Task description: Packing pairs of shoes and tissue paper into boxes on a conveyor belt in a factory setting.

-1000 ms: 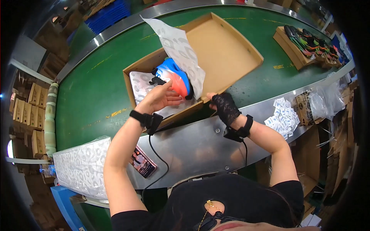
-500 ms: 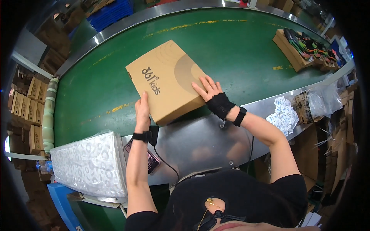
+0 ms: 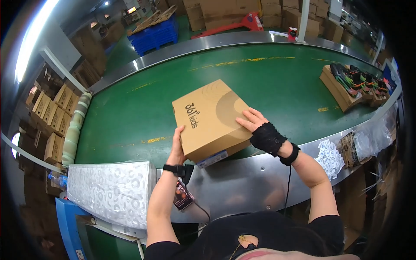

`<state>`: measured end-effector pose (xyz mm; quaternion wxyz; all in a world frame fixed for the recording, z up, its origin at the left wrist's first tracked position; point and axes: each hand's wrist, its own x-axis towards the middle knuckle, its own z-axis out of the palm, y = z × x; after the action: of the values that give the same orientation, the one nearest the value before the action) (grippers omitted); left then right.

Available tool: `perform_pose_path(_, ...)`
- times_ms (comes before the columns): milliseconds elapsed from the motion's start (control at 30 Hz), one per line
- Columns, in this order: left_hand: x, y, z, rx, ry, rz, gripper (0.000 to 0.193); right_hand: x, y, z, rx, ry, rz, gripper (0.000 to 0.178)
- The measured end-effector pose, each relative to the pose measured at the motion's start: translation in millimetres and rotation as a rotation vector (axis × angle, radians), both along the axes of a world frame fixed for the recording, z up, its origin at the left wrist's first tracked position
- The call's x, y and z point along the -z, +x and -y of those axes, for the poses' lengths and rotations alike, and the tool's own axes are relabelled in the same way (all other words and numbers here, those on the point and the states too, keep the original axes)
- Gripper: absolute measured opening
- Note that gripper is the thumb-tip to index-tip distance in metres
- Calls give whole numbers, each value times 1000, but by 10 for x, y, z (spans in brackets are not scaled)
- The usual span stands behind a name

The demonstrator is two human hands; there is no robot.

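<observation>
Plainly, smooth cardboard forms the rectangular box [image 3: 206, 119]; the left hand [image 3: 177, 148], thumb up, holds its eight-o'clock edge; the right hand's [image 3: 261, 129] grip is wide, fingers extended over three o'clock.

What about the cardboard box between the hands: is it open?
No, the cardboard box is closed, with the right hand resting on top.

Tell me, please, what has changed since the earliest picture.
The cardboard box, then open, is now closed, the shoe hidden. The left hand moved from beside the shoe to the box's left side; the right hand from the near edge onto the lid. The white packets stayed put.
</observation>
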<state>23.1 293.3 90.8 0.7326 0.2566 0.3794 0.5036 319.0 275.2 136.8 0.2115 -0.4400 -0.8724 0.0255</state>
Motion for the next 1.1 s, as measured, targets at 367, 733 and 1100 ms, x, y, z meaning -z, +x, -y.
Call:
perform_pose_path(367, -224, -1781, 2125, -355, 345, -520, 57, -588, 577, -109, -122, -934, -1692, 47)
perform_pose_path(733, -514, -2105, 2556, -687, 159, -133, 43, -539, 549, -270, 227, -990, -2148, 31)
perform_pose_path(1100, -797, 1520, 1230, 590, -146, 282, 56, -838, -356, 62, -115, -181, -1244, 34)
